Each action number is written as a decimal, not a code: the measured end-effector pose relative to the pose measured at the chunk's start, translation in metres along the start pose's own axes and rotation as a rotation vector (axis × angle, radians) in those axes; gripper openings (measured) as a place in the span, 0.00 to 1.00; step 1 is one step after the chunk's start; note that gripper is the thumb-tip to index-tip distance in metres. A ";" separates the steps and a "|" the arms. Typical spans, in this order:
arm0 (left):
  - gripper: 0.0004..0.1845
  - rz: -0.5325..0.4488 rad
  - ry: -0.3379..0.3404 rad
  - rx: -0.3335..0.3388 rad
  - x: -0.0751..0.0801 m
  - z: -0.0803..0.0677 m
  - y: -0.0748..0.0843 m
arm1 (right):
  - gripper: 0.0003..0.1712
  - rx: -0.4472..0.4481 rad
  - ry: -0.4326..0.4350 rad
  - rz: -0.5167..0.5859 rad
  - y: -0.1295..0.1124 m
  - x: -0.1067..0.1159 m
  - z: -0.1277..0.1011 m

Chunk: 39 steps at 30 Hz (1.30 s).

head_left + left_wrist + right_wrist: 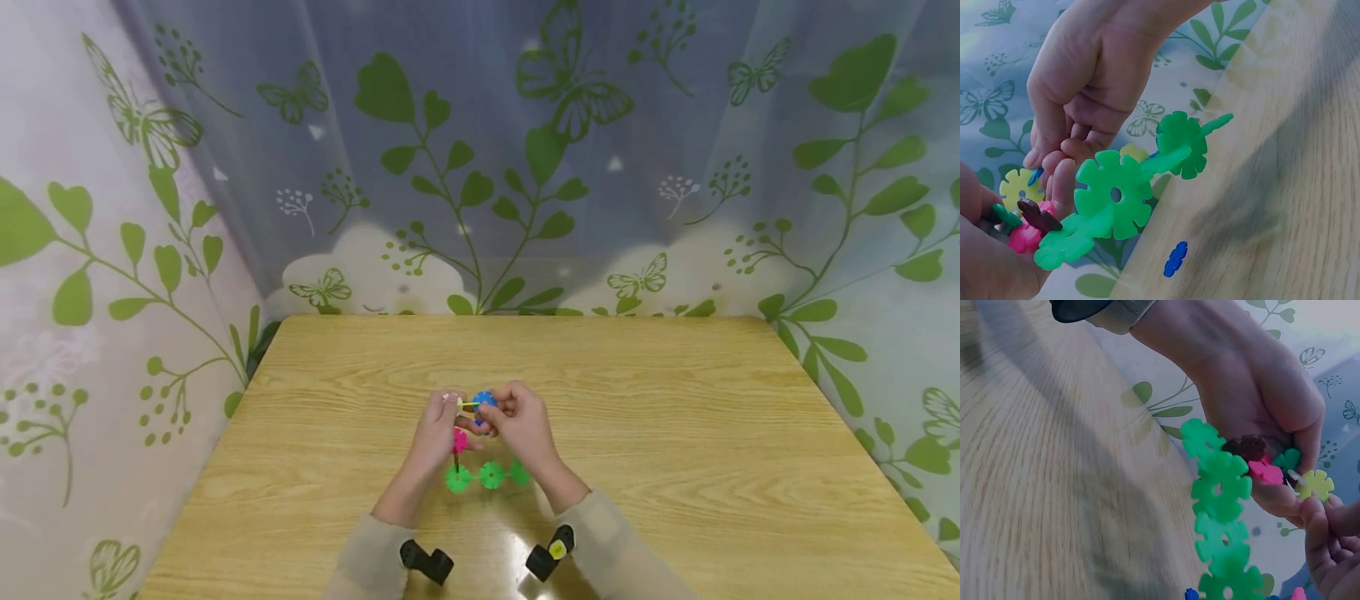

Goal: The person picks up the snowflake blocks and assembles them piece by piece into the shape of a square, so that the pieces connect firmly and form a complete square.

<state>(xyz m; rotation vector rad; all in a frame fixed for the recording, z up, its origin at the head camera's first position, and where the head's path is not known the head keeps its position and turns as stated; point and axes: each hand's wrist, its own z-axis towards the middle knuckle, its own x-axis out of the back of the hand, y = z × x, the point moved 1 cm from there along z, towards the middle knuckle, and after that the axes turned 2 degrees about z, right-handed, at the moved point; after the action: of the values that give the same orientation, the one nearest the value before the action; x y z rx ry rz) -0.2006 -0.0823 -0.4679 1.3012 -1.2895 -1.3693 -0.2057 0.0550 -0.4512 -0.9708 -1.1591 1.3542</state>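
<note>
My left hand grips a chain of notched plastic flower discs. Several green discs trail from it, linked edge to edge. Nearer the fingers come a brown disc, a pink disc and a teal disc. A yellow disc stands out between both hands. My right hand pinches a blue disc against the yellow one's edge. Fingers hide most of the blue disc in both wrist views.
A wood-grain table lies under the hands, with a leaf-patterned curtain behind. Another blue disc shows below the chain; I cannot tell whether it is attached. Black wrist devices sit on both sleeves.
</note>
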 end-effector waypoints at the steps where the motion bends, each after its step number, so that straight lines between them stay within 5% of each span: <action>1: 0.17 -0.006 -0.006 0.004 0.001 0.000 0.001 | 0.07 -0.002 -0.015 -0.006 0.004 0.001 0.001; 8: 0.19 -0.034 0.022 -0.017 0.007 0.000 0.002 | 0.14 -0.006 -0.134 -0.018 0.012 0.006 0.002; 23: 0.20 -0.090 0.041 0.004 0.017 0.001 0.003 | 0.17 0.006 -0.225 -0.077 -0.025 0.011 -0.009; 34: 0.19 -0.078 0.111 0.014 0.029 -0.003 0.004 | 0.14 0.005 -0.134 -0.118 -0.020 0.016 -0.004; 39: 0.17 -0.083 0.136 0.021 0.037 -0.004 0.005 | 0.12 -0.006 -0.067 -0.110 0.003 0.027 0.006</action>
<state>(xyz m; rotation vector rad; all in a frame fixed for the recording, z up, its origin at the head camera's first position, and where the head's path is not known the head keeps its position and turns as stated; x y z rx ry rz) -0.2021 -0.1202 -0.4675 1.4509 -1.1722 -1.3021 -0.2150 0.0808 -0.4511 -0.8594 -1.2497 1.3043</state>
